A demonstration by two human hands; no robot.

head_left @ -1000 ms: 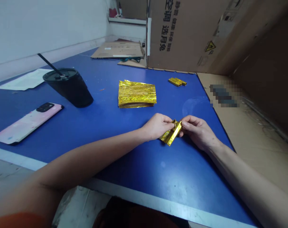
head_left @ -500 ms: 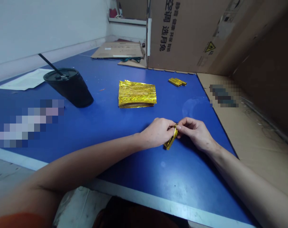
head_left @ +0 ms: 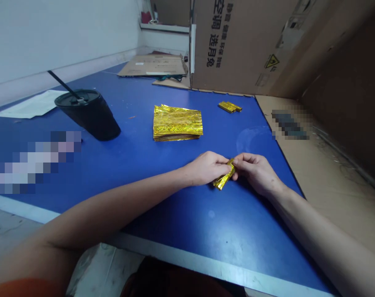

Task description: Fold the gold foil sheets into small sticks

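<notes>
Gold foil strip gripped in both hands

The left hand's (head_left: 202, 168) fingers clasp the gold foil strip (head_left: 225, 180), thumb pressed over its middle, while the right hand's (head_left: 260, 173) thumb and fingertips pinch its far end. The strip is shiny, crinkled and narrow, its near end slanting out below the left thumb over the blue surface (head_left: 181, 214); whether it touches there, I cannot tell.

Beyond the hands lie a neat stack of gold sheets (head_left: 177, 121) and, to its right, a few small folded gold pieces (head_left: 230, 107). A black cup (head_left: 96, 115) with a straw stands at left. The cardboard panel (head_left: 246, 49) behind carries sideways print, "空调 选月兔" and "静音 健康 环保 智能", plus a yellow warning triangle (head_left: 272, 61).

Compared with half a second ago, the strip shows a broader, brighter face; the stack and folded pieces are unmoved.
</notes>
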